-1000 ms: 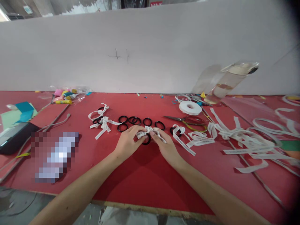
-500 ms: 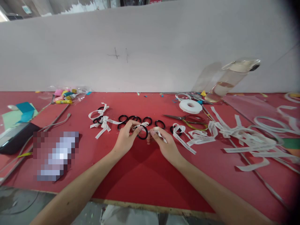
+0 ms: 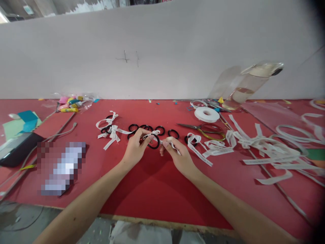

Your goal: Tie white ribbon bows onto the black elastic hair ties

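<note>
Since a second ago we have lifted the black hair ring (image 3: 153, 141) off the red worktop (image 3: 157, 189); it was lying flat under our fingers then, and now we hold it just above the cloth, between both hands, with its opening turned toward us. The white ribbon (image 3: 151, 134) has opened from a crumpled bunch into a loop over the top of the ring. Our hands have risen a little and drawn slightly apart.

Going left to right: a dark device (image 3: 15, 147) lies near the left edge, with finished bows on rings (image 3: 109, 130) further in. Our left hand (image 3: 134, 149) has its fingers pinched together on the ring's left side and the ribbon. Behind it runs a row of loose black rings (image 3: 159, 130). Our right hand (image 3: 177, 154) has its fingers closed on the ribbon's other end, just beside the ring. Then come scissors (image 3: 203, 130), a ribbon roll (image 3: 207, 115), a tilted clear bottle (image 3: 250, 86) and a spread of cut ribbon strips (image 3: 269, 150).

The worktop's near edge runs below our forearms, with bare red cloth between it and our hands. A white wall (image 3: 162, 51) closes the far side.
</note>
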Tool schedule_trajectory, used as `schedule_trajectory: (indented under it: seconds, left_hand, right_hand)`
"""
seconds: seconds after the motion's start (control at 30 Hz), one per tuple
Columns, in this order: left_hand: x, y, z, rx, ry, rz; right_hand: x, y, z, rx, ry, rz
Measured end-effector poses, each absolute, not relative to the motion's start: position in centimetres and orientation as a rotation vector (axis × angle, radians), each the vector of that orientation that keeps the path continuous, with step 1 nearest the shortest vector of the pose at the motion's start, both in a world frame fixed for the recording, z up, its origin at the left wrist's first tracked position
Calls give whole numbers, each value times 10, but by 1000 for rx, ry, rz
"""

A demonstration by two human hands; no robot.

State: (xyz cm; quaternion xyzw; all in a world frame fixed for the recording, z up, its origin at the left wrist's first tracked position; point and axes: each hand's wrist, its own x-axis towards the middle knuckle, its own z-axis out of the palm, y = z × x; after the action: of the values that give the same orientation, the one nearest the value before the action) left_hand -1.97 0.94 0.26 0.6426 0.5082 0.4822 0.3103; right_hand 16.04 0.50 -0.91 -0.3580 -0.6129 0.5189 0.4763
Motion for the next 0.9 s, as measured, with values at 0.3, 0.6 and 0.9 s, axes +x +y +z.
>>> schedule_trajectory:
  seconds: [0.3,0.6,0.9]
  left_hand:
    - [-21,6,6,1949,1324,1199]
    - [-23,8,4,1928,1374,1230]
    - [-21,7,4,2108,1267,1191]
  right_hand:
    - [164,10,-13,-907,-1396,1267]
    - [163,10,-13,-909,-1397,1268]
    - [162,7,-11,-933,-1409,1232]
